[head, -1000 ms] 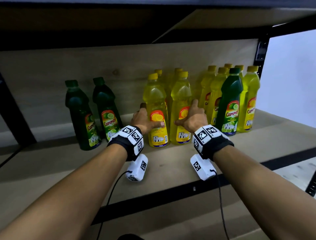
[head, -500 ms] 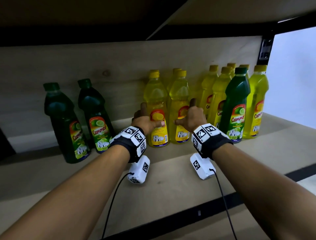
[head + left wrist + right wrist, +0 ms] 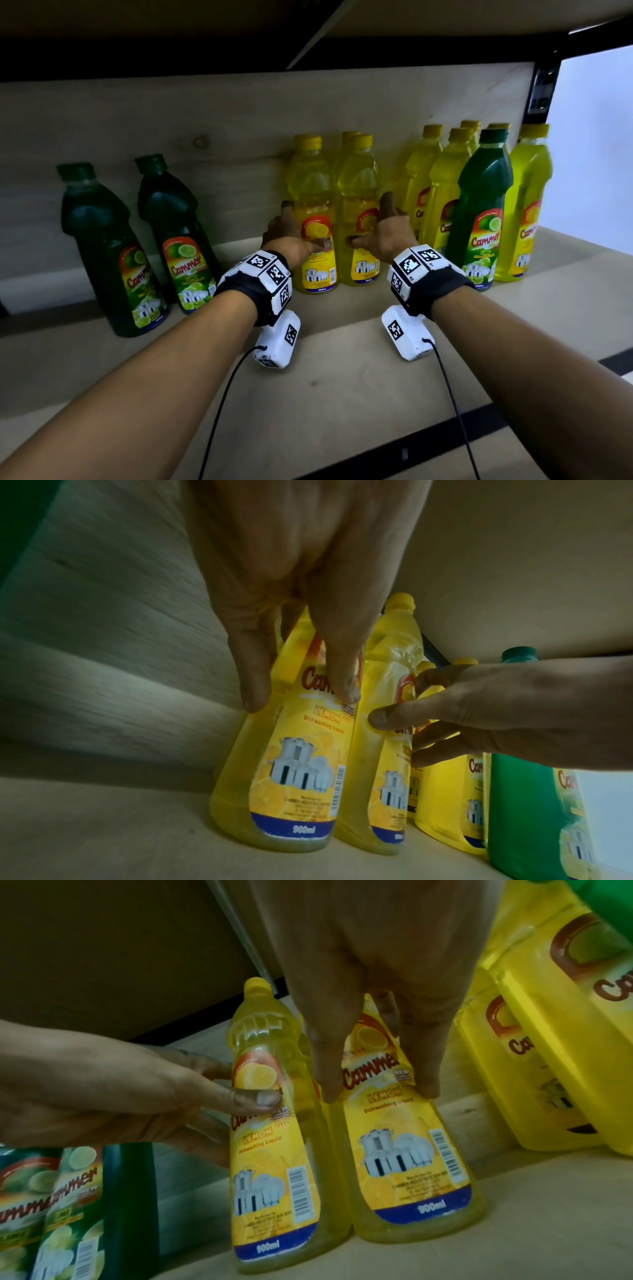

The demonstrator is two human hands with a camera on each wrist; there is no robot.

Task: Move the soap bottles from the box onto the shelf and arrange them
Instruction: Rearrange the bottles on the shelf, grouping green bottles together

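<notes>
Two yellow lemon soap bottles stand side by side on the wooden shelf (image 3: 342,394), near its back wall. My left hand (image 3: 301,228) grips the left yellow bottle (image 3: 310,185), thumb on its label and fingers round its left side. The left wrist view shows the same grip of the left hand (image 3: 301,696) on that bottle (image 3: 298,777). My right hand (image 3: 370,221) grips the right yellow bottle (image 3: 359,185) the same way. In the right wrist view the right hand (image 3: 378,1092) holds that bottle (image 3: 411,1172) at label height. Both bottles are upright and almost touching.
Two dark green lime bottles (image 3: 102,246) (image 3: 174,233) stand to the left. At the right is a tight group of several yellow-green bottles (image 3: 527,205) with one green bottle (image 3: 483,212) in front. More yellow caps show behind the held pair. Another shelf board hangs close overhead.
Both hands keep their hold on the two yellow bottles, which stay upright and seem slid slightly toward the back wall. The head view has drifted and moved closer.
</notes>
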